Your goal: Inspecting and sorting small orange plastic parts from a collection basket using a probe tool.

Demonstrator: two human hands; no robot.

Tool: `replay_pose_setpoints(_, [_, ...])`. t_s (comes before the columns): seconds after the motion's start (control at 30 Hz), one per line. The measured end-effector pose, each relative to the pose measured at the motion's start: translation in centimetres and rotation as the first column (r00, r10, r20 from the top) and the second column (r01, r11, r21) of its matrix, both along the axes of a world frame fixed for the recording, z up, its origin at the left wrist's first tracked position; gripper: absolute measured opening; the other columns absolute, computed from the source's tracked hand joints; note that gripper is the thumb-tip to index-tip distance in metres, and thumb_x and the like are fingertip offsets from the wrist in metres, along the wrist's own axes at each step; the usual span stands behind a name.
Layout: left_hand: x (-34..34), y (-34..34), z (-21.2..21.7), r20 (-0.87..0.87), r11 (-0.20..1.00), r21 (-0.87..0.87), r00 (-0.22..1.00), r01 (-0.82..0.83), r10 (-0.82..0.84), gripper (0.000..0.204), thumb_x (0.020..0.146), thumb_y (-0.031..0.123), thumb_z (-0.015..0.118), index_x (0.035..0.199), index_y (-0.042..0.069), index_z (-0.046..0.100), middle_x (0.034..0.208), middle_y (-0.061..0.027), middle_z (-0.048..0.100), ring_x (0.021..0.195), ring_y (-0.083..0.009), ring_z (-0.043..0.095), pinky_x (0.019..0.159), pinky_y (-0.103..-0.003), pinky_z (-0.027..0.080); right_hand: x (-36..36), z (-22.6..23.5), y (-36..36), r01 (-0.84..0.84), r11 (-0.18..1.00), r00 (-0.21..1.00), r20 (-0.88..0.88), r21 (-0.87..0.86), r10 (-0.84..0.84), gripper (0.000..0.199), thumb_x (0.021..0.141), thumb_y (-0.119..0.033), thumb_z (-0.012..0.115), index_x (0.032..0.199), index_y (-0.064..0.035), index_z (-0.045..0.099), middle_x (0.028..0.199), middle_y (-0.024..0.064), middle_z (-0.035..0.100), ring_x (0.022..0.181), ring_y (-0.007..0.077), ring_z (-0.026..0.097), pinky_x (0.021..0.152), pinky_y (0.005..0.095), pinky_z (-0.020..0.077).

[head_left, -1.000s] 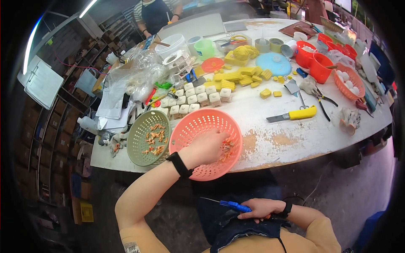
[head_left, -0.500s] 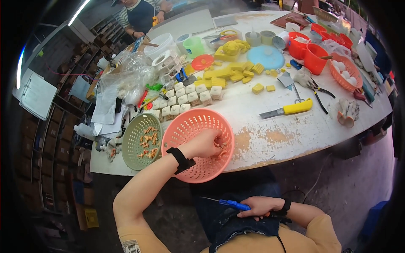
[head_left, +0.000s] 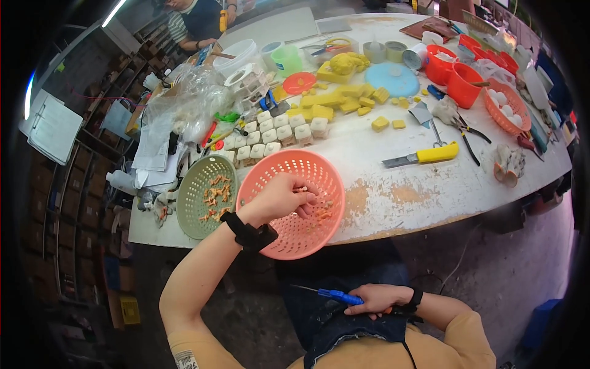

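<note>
My left hand (head_left: 281, 198), a dark band on its wrist, is over the pink perforated basket (head_left: 329, 175) with its fingers curled together. A small pale bit shows at its fingertips, too small to name. Small orange pieces (head_left: 324, 213) lie in that basket, beside the fingers. More orange branching pieces (head_left: 216, 192) rest in the olive-green basket (head_left: 186, 209), against the pink one's left side. Low in front of my apron, my right hand (head_left: 376, 298) grips a blue-handled tool (head_left: 339, 296) with a thin pointed metal tip directed left. A bit of orange shows below that hand.
Rows of whitish blocks (head_left: 283, 133) stand behind the baskets. Yellow blocks (head_left: 332, 100) lie farther back. A yellow-handled knife (head_left: 436, 152), pliers (head_left: 470, 138) and a basket of white balls (head_left: 513, 117) are at the right. A person (head_left: 200, 24) is across the table.
My left hand has risen from the pink basket's right inner side and shifted left, uncovering orange pieces. My right hand keeps its place with the tool.
</note>
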State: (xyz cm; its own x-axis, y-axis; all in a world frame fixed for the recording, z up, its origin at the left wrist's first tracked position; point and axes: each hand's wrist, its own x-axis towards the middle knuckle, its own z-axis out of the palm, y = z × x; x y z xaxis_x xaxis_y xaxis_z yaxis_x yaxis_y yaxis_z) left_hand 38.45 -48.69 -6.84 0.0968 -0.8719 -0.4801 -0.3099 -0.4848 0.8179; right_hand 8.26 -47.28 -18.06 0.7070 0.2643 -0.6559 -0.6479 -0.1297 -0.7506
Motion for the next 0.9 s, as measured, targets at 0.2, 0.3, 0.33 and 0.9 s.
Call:
replay_pose_setpoints(0.2, [0.0, 1.0, 1.1, -0.05, 0.999, -0.002, 0.998, -0.046, 0.046, 0.027, 0.098, 0.005, 0.057, 0.12, -0.01, 0.061, 0.097, -0.0145, 0.07, 0.078, -0.0188, 0.072, 0.069, -0.03, 0.062, 0.5, 0.3, 0.3, -0.021, 1.0, 1.0, 0.001, -0.009, 0.021, 0.043, 0.095, -0.048, 0.061, 0.102, -0.0056, 0.059, 0.058, 0.0064, 0.061, 0.043, 0.0138, 0.058, 0.036, 0.0267, 0.0428])
replay_pose_setpoints(0.3, [0.2, 2.2, 2.1, -0.124, 0.997, -0.019, 0.99, -0.07, 0.067, 0.031, 0.099, 0.008, 0.055, 0.124, -0.01, 0.058, 0.103, -0.0164, 0.07, 0.079, -0.0192, 0.072, 0.07, -0.03, 0.062, 0.5, 0.1, 0.6, -0.036, 0.999, 0.999, -0.006, -0.014, 0.036, 0.043, 0.095, -0.048, 0.061, 0.103, -0.0056, 0.059, 0.059, 0.0064, 0.061, 0.043, 0.0137, 0.058, 0.036, 0.0267, 0.043])
replay_pose_setpoints(0.33, [0.2, 2.7, 2.6, -0.131, 0.996, -0.049, 0.989, -0.079, 0.072, 0.03, 0.1, 0.009, 0.054, 0.124, -0.01, 0.058, 0.101, -0.0156, 0.069, 0.077, -0.0188, 0.071, 0.068, -0.029, 0.061, 0.3, -0.5, 0.7, -0.022, 1.0, 1.0, 0.011, -0.009, 0.022, 0.043, 0.095, -0.047, 0.061, 0.103, -0.0055, 0.059, 0.059, 0.0063, 0.061, 0.043, 0.0137, 0.058, 0.036, 0.0267, 0.0428])
replay_pose_setpoints(0.9, [-2.7, 28.2, -13.9, -0.379, 0.767, 0.118, 0.685, -0.631, 0.622, 0.019, 0.103, 0.006, 0.044, 0.113, -0.005, 0.056, 0.09, -0.0127, 0.065, 0.072, -0.0197, 0.068, 0.064, -0.03, 0.059, 3.6, 3.4, -0.9, -0.132, 0.991, 0.99, 0.054, 0.025, 0.13, 0.043, 0.096, -0.046, 0.059, 0.098, -0.0031, 0.058, 0.059, 0.0055, 0.061, 0.046, 0.0137, 0.06, 0.04, 0.0283, 0.0467])
